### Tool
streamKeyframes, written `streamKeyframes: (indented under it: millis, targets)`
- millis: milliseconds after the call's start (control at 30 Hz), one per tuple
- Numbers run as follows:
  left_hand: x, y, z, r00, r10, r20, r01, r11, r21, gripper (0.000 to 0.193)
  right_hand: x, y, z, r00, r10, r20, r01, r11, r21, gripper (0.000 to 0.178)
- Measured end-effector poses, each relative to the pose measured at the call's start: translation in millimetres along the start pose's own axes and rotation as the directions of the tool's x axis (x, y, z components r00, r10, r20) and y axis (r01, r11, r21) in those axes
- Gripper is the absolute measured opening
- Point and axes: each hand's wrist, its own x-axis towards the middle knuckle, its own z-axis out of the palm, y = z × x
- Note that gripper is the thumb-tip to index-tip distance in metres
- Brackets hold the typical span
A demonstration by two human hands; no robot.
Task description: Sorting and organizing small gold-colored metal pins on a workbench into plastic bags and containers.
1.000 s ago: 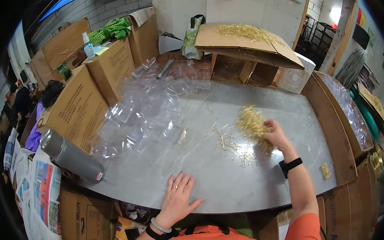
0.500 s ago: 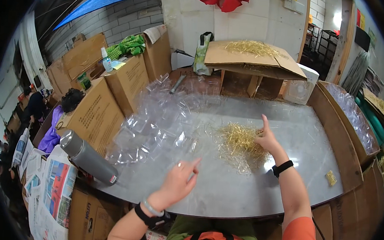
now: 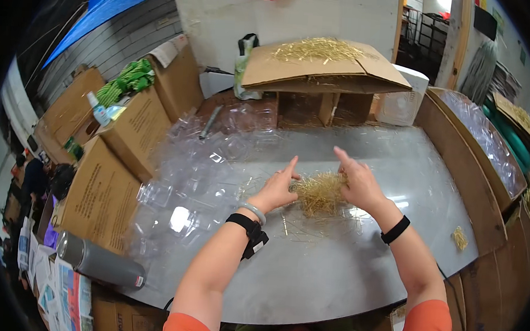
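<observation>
A loose heap of thin gold strips [image 3: 319,196] lies on the grey tabletop [image 3: 306,277], between my two hands. At its left edge is my left hand [image 3: 275,189], index finger stretched forward and thumb apart from it, touching the strips. My right hand [image 3: 361,182] presses on the heap's right side, index finger also stretched out and thumb against the strips. Neither hand is closed round a bundle. Some of the fingertips are hidden among the strips. A small gold bundle [image 3: 459,238] lies apart, near the table's right edge.
Clear plastic trays [image 3: 185,179] spread over the table's left side, before cardboard boxes [image 3: 102,198]. A grey thermos [image 3: 101,262] lies tilted at the near left. At the back, a cardboard box [image 3: 328,69] carries more gold strips. A cardboard wall [image 3: 459,165] borders the right side.
My left hand has moved forward and right, from above the bare tabletop to the heap. My right hand stays at the heap, which looks more compact. The view has shifted.
</observation>
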Motion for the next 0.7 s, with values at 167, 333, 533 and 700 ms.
streamKeyframes:
  millis: [167, 333, 533, 700]
  targets:
    - [28, 3, -4, 0.998, -0.051, 0.035, 0.054, 0.994, -0.096, 0.085, 15, 5, -19, 0.992, 0.068, 0.103, -0.057, 0.992, -0.113, 0.087]
    - [63, 41, -66, 0.989, 0.103, -0.107, -0.1, 0.994, 0.032, 0.079, 47, 25, -47, 0.989, -0.03, -0.143, 0.006, 0.986, -0.167, 0.084]
    - [83, 39, -91, 0.975, 0.198, -0.099, -0.18, 0.97, 0.165, 0.083, 76, 42, -34, 0.954, -0.154, -0.259, 0.095, 0.969, -0.226, 0.081]
    - [86, 35, -99, 0.985, 0.159, -0.072, -0.151, 0.984, 0.098, 0.088, 95, 42, -26, 0.971, -0.165, -0.175, 0.11, 0.951, -0.289, 0.081]
